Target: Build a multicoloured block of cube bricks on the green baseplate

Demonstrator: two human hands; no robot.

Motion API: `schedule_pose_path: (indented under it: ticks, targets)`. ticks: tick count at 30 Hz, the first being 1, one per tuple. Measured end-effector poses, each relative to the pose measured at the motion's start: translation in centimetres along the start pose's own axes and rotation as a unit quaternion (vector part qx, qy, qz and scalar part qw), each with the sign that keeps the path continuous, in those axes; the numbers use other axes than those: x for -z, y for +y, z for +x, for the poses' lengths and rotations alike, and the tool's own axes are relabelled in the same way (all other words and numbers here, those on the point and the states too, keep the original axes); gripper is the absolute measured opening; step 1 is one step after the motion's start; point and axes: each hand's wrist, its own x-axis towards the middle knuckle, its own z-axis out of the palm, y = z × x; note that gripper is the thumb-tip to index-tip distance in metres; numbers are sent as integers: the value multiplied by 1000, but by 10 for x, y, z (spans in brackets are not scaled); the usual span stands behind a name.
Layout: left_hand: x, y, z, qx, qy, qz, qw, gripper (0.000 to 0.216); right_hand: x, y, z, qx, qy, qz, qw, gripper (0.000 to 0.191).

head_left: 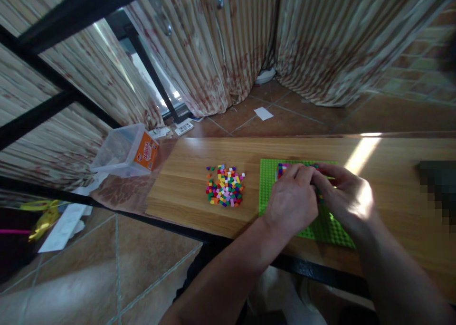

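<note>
A green studded baseplate (265, 182) lies on the wooden table, with both my hands over it. Small coloured bricks (281, 168) form a block near its far edge, mostly covered by my fingers. My left hand (294, 199) is closed, its fingers bent down at the block. Beside it my right hand (344, 194) is closed too, thumb and fingertips meeting the left fingers. Whatever lies between the fingertips is hidden. To the left, apart from the plate, is a loose pile of many-coloured small bricks (225, 186).
The wooden table (188, 173) has a dark metal front edge. A clear plastic bin (117, 151) with an orange label stands beyond its left end. Dark metal bars (64, 87) cross the upper left. Curtains (221, 44) hang behind, and a white paper (263, 113) lies on the tiled floor.
</note>
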Motion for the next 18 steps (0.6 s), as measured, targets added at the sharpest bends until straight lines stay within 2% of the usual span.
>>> schedule_pose_path:
  ticks: [7, 12, 18]
  targets:
    - [1, 1, 1, 16, -3, -25, 1000, 27, 0, -13, -3, -36, 5, -7, 999, 42]
    - [2, 2, 0, 18, 2, -31, 999, 27, -1, -11, -2, -28, 6, 3, 1000, 46]
    - [2, 3, 0, 20, 4, -42, 999, 26, -1, -10, -1, -26, -1, -37, 999, 47]
